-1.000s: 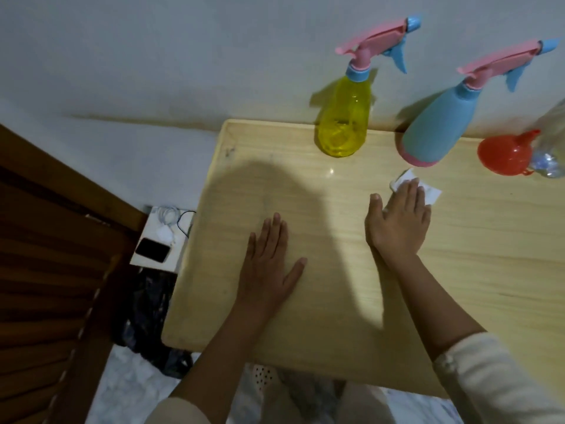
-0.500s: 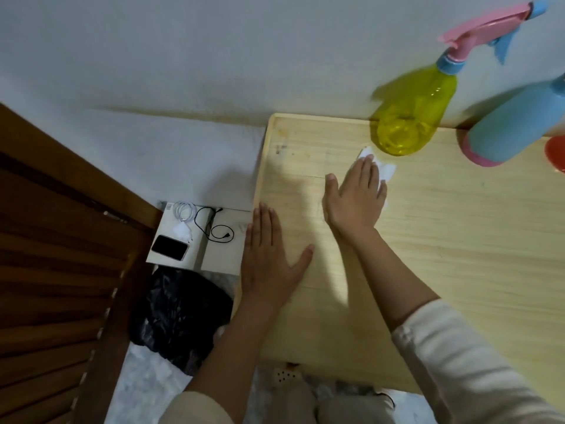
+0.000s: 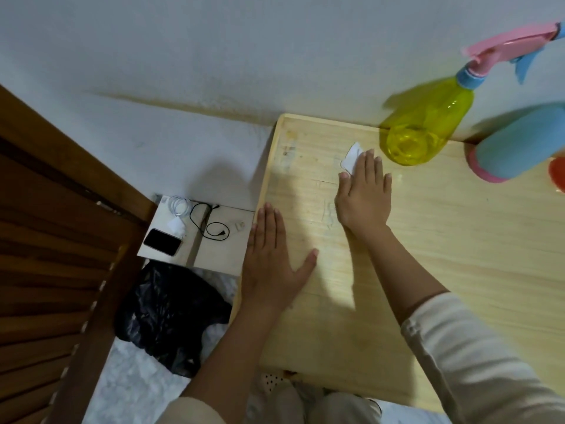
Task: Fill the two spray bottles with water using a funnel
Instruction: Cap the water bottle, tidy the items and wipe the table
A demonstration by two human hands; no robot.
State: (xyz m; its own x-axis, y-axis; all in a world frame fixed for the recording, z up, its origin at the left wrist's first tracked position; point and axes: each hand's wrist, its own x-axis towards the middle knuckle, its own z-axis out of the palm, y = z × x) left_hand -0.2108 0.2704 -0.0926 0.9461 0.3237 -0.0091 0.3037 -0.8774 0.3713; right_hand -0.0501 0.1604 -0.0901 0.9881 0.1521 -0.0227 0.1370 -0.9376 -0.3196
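A yellow spray bottle [image 3: 425, 130] with a pink and blue trigger head stands at the back of the wooden table [image 3: 458, 240], by the wall. A light blue spray bottle [image 3: 519, 142] with a pink base stands to its right, cut off by the frame edge. A sliver of the red funnel [image 3: 557, 174] shows at the far right. My right hand [image 3: 363, 191] lies flat with straight fingers, pressing a small white tissue [image 3: 351, 157] on the tabletop just left of the yellow bottle. My left hand [image 3: 272, 258] rests flat and open at the table's left edge.
Left of the table a low white stand [image 3: 211, 249] holds a black phone [image 3: 162, 241] and coiled cables. A black plastic bag [image 3: 168, 313] lies on the floor below it. A brown slatted wooden panel [image 3: 52, 255] fills the left side. The wall runs behind the table.
My right hand has slid the tissue leftward across the table, from near the blue bottle to the left of the yellow one. The view has swung left. My left hand stays flat.
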